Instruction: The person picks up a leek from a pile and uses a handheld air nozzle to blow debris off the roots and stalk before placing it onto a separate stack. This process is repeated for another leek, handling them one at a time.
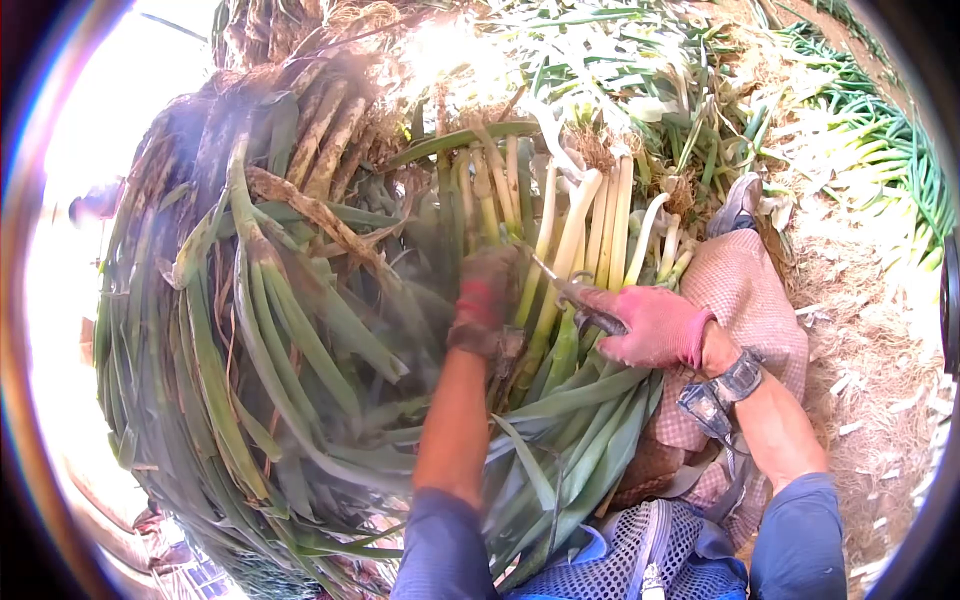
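Head view: littered ground (865,400), heaped stalks (205,340)

Arms (455,430) forward, right hand (655,328) closed, left hand (487,292) blurred

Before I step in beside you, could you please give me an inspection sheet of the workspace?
Surface: ground at right littered with dry, straw-like debris and pale scraps.
Job's things: long-leaved stalks with pale ends in front of the hands; large leafy heap at left.
Clutter: loose leaves beyond; checked cloth at right; blue mesh item near the body.
Left hand: reddish glove, at the stalks; blurred, grip unclear.
Right hand: pink glove, closed on a slim metal tool pointing toward the left hand.
Cables: nothing seen; strapped device on right wrist.
Surroundings: shoe past the cloth; more green stalks at far right.
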`<act>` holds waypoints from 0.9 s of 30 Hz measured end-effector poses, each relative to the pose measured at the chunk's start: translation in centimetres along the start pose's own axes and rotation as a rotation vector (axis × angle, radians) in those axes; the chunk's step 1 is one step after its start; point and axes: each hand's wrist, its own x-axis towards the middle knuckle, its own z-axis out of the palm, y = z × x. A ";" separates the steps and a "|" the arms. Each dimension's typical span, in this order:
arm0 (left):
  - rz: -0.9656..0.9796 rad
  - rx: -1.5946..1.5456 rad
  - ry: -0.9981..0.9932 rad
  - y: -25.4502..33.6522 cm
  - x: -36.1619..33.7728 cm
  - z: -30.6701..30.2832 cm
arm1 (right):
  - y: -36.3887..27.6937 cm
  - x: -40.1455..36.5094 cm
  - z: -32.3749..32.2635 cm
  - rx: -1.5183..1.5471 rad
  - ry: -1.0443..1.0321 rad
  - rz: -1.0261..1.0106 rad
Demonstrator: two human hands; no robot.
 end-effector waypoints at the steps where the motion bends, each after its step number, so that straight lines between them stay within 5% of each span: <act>1: 0.053 -0.048 -0.009 0.1 0.3 -0.3 | -0.1 0.0 -0.1 0.002 0.002 0.000; 5: -0.004 -0.464 -0.130 7.2 2.8 -3.2 | -0.4 0.2 0.1 -0.028 -0.053 0.001; 8: 0.426 -0.914 -0.253 16.0 3.2 -5.1 | -0.9 0.5 -0.1 -0.042 -0.069 0.059; 9: 0.428 -0.912 -0.251 17.6 2.1 -4.8 | -1.2 0.5 -0.3 -0.029 -0.068 0.072; 12: 0.437 -0.768 0.028 18.5 -0.1 -3.3 | -1.9 0.5 -0.8 -0.057 -0.104 0.041; 14: 0.228 -0.438 0.161 14.1 0.0 -2.5 | -1.4 1.7 -0.5 -0.070 -0.060 0.053; 18: 0.344 0.119 -0.033 2.2 -1.0 -1.9 | -1.1 4.6 -0.7 -0.097 0.020 0.070; 20: 0.273 0.531 0.094 -3.5 1.5 -1.7 | -1.9 5.9 -1.8 -0.108 0.011 0.078; 27: 0.323 1.060 0.204 -1.8 -1.9 2.5 | -1.0 11.5 -2.8 -0.118 0.182 0.080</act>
